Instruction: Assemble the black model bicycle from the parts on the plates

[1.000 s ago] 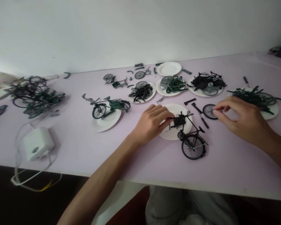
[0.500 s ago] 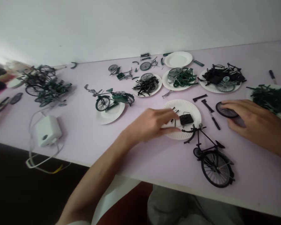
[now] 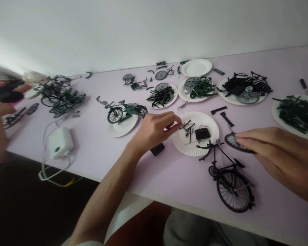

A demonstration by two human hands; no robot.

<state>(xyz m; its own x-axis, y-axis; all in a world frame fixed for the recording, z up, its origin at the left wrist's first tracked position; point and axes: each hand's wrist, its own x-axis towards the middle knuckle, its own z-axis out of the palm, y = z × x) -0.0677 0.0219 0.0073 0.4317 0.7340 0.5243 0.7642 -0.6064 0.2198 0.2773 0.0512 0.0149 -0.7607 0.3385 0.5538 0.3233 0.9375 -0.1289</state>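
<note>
In my right hand [image 3: 274, 150] is a small spoked model-bicycle wheel [image 3: 233, 141], pinched at its rim just above the table. My left hand [image 3: 160, 128] hovers at the left rim of a white paper plate [image 3: 179, 145]. Its thumb and forefinger are pinched together beside thin black parts [image 3: 188, 127]; whatever lies between them is too small to make out. A black rectangular piece [image 3: 202, 133] also lies on this plate. Below it a black model bicycle [image 3: 227, 167] rests on its side, with a rear wheel and no front wheel on it.
A finished-looking green model bicycle [image 3: 124, 110] stands on a plate to the left. Several plates of loose parts, such as black frames [image 3: 237, 87], line the back. A white box with cables [image 3: 61, 142] sits near the front edge. Another person's hand [image 3: 0, 126] appears at far left.
My right hand has brought the wheel down and left, closer to the black bicycle. My left hand has drawn back leftward, its fingers now closed together. Another person's hand has come in at left.
</note>
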